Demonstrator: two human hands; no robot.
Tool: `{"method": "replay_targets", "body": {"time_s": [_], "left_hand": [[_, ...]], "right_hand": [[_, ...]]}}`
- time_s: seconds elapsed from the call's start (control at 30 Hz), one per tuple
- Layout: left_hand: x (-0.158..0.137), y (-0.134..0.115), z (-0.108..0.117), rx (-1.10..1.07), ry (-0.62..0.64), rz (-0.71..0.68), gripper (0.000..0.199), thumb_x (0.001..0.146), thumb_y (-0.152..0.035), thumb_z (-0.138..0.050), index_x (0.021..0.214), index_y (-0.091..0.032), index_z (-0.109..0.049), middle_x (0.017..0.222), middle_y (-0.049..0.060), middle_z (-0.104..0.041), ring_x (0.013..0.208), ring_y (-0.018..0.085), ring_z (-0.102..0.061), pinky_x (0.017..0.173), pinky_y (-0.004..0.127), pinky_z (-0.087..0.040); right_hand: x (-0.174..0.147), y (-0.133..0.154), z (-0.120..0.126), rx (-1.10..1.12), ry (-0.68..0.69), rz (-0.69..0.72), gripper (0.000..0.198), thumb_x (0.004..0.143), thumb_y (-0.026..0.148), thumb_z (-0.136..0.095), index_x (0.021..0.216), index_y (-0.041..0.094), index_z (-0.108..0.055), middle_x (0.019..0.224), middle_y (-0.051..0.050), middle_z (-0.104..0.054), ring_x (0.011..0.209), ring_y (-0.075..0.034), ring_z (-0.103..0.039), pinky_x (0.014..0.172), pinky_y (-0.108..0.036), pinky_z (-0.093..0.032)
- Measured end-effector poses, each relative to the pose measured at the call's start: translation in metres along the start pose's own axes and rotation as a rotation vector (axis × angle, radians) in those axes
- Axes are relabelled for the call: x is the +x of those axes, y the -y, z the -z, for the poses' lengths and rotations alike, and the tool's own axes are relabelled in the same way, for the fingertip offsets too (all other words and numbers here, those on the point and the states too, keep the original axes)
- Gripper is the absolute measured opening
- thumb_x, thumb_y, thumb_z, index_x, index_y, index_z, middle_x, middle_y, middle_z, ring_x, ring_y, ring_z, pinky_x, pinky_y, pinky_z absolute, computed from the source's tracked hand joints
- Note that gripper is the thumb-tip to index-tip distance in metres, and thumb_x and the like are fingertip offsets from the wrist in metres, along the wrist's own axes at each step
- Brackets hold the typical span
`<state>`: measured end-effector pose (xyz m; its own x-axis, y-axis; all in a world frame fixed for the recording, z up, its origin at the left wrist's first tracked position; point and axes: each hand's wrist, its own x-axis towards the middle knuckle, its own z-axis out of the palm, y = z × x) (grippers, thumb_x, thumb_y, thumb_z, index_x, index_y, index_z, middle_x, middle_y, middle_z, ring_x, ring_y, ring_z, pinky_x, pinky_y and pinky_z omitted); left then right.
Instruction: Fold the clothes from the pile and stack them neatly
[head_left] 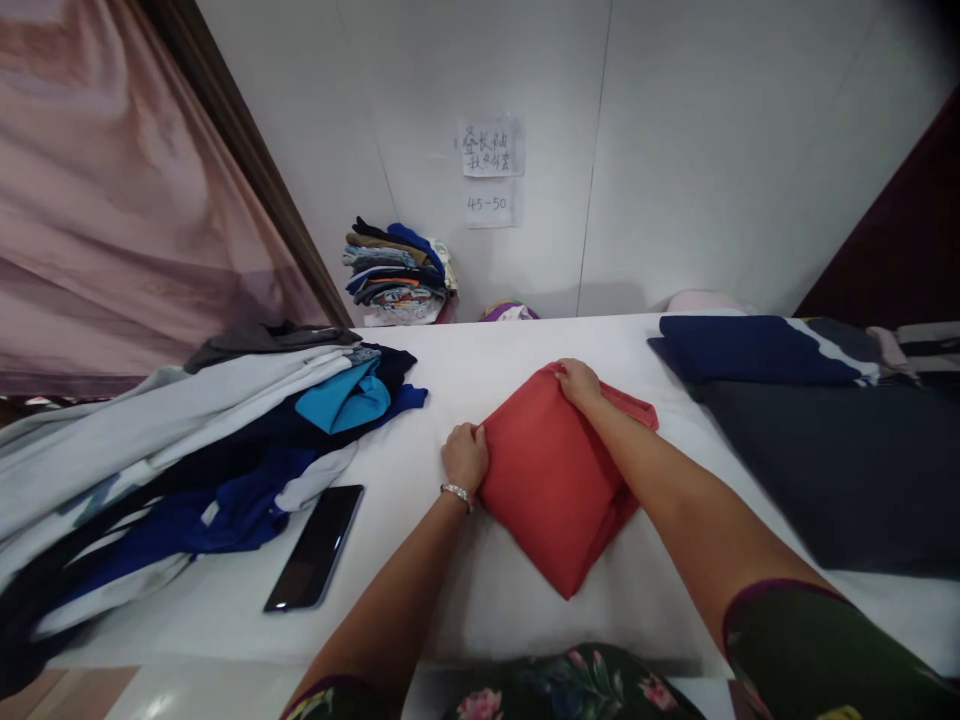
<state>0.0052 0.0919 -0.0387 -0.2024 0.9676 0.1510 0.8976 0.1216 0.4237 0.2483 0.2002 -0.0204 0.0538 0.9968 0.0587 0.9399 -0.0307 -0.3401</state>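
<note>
A red folded garment lies turned cornerwise in front of me; its exact kind does not show. My left hand, with a bracelet at the wrist, is closed on its left corner. At the far top corner, my right hand pinches the cloth, thumb and fingers together. My right forearm crosses over the right part of the garment, where loose folded layers stick out. The near corner points toward me.
A black phone lies on the white table. Heaped clothes cover the left side. Dark folded garments lie at right. Beyond the far edge stands a clothes stack by the wall, below paper signs.
</note>
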Motion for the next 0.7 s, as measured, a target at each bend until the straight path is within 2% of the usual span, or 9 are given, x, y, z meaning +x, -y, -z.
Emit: {"method": "replay_targets", "body": {"time_s": [0.17, 0.33, 0.4, 0.47, 0.53, 0.6, 0.7], "left_hand": [[0.001, 0.001, -0.002, -0.011, 0.014, 0.017, 0.025, 0.09, -0.024, -0.041, 0.097, -0.02, -0.065, 0.105, 0.008, -0.067, 0.1, 0.024, -0.06, 0.083, 0.035, -0.043], [0.001, 0.0, -0.001, -0.018, 0.017, 0.021, 0.027, 0.089, -0.022, -0.041, 0.101, -0.022, -0.065, 0.108, 0.008, -0.067, 0.102, 0.024, -0.06, 0.085, 0.036, -0.042], [0.0, 0.001, -0.001, -0.019, 0.014, 0.019, 0.027, 0.089, -0.022, -0.041, 0.101, -0.022, -0.065, 0.108, 0.008, -0.067, 0.102, 0.024, -0.06, 0.085, 0.036, -0.043], [0.0, 0.001, -0.002, -0.018, 0.012, 0.018, 0.027, 0.089, -0.023, -0.041, 0.102, -0.022, -0.065, 0.109, 0.008, -0.067, 0.103, 0.024, -0.06, 0.086, 0.037, -0.043], [0.0, 0.0, -0.002, -0.015, 0.013, 0.019, 0.027, 0.09, -0.024, -0.041, 0.102, -0.022, -0.065, 0.109, 0.008, -0.067, 0.103, 0.024, -0.06, 0.086, 0.037, -0.043], [0.001, -0.002, -0.002, -0.01, 0.016, 0.021, 0.027, 0.09, -0.025, -0.041, 0.102, -0.022, -0.065, 0.109, 0.009, -0.067, 0.103, 0.025, -0.06, 0.086, 0.037, -0.043], [0.001, -0.004, -0.002, -0.005, 0.02, 0.024, 0.027, 0.09, -0.025, -0.041, 0.102, -0.021, -0.065, 0.11, 0.01, -0.066, 0.104, 0.026, -0.06, 0.086, 0.038, -0.043]], "right_hand": [[0.007, -0.006, -0.01, -0.026, 0.064, -0.072, 0.034, 0.087, 0.034, -0.054, 0.117, 0.022, -0.064, 0.117, -0.007, -0.067, 0.106, -0.023, -0.061, 0.082, -0.03, -0.046], [0.005, 0.002, -0.002, -0.07, 0.078, -0.056, 0.03, 0.087, 0.032, -0.053, 0.111, 0.02, -0.067, 0.115, -0.012, -0.067, 0.106, -0.026, -0.061, 0.086, -0.035, -0.046], [-0.007, 0.009, 0.002, -0.089, 0.042, -0.027, 0.036, 0.089, 0.032, -0.051, 0.119, 0.018, -0.062, 0.124, -0.014, -0.062, 0.117, -0.029, -0.055, 0.096, -0.041, -0.04], [-0.025, 0.013, 0.002, -0.108, -0.02, 0.055, 0.048, 0.092, 0.037, -0.046, 0.135, 0.019, -0.049, 0.14, -0.014, -0.049, 0.132, -0.029, -0.039, 0.108, -0.047, -0.027], [-0.044, 0.015, -0.001, -0.129, -0.026, 0.174, 0.057, 0.094, 0.046, -0.04, 0.145, 0.02, -0.036, 0.15, -0.012, -0.036, 0.141, -0.028, -0.025, 0.114, -0.049, -0.013], [-0.06, 0.014, -0.005, -0.146, 0.05, 0.242, 0.061, 0.094, 0.053, -0.034, 0.145, 0.02, -0.037, 0.152, -0.012, -0.033, 0.142, -0.029, -0.023, 0.114, -0.051, -0.01], [-0.074, 0.014, -0.005, -0.145, 0.141, 0.21, 0.061, 0.094, 0.055, -0.029, 0.139, 0.018, -0.045, 0.15, -0.013, -0.037, 0.14, -0.029, -0.028, 0.113, -0.053, -0.013]]}}
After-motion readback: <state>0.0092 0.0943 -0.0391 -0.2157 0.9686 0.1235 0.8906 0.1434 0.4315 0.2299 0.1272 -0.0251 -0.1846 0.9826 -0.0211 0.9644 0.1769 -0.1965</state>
